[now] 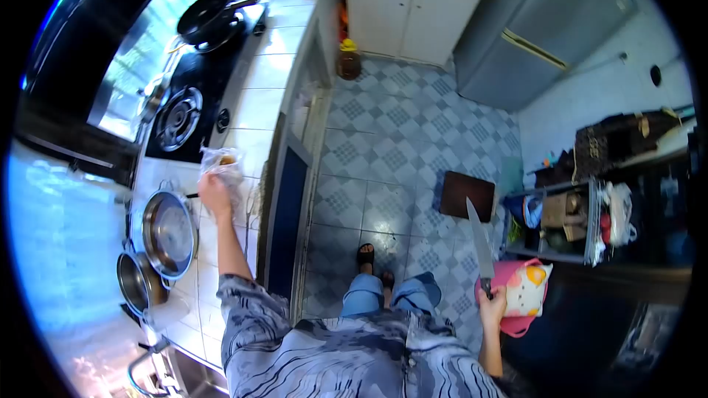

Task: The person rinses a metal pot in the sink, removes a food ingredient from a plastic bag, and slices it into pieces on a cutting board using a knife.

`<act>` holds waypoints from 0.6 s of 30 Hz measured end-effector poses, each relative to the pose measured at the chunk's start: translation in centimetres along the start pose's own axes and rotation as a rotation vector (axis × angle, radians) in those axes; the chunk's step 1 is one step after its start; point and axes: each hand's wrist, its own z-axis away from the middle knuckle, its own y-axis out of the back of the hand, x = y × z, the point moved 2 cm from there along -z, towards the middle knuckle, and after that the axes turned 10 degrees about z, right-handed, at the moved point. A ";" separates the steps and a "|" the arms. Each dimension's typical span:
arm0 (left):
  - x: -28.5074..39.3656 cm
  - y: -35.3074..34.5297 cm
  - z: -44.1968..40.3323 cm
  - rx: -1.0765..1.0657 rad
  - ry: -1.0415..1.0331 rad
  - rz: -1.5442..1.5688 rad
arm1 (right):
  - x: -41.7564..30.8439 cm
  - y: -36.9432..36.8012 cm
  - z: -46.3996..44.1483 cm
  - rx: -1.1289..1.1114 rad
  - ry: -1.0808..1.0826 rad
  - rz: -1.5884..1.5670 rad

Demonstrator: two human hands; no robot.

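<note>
Knife [480,243] gripped in my right hand [493,306] could drop if that grip loosens while my left hand [214,193] clutches the plastic bag [224,159] at left.

Over there on the white-tiled counter [258,99], a round silver metal pot [152,236] sits before the black rectangular stove [209,77], left of a crumpled clear plastic bag [231,170].

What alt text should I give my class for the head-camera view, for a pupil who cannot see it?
In a kitchen, a person's right hand holds a knife, blade pointing away from the body, while the left hand grips a clear plastic bag at a tiled counter with metal pots and a stove.
</note>
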 end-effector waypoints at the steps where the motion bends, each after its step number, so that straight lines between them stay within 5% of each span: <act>1: 0.5 0.8 -0.2 0.070 0.153 0.103 | 0.0 -0.3 -0.4 -0.004 -0.023 0.025; 10: -7.7 5.3 -7.9 0.300 0.187 0.490 | -6.0 -1.3 -3.2 -0.168 -0.093 0.089; 13: -5.3 6.9 -8.7 0.195 0.165 0.727 | -6.8 -1.3 -4.3 -0.204 -0.101 0.077; 18: 10.6 10.2 -4.3 0.134 0.129 1.036 | -5.8 -1.6 -7.7 -0.259 -0.051 0.033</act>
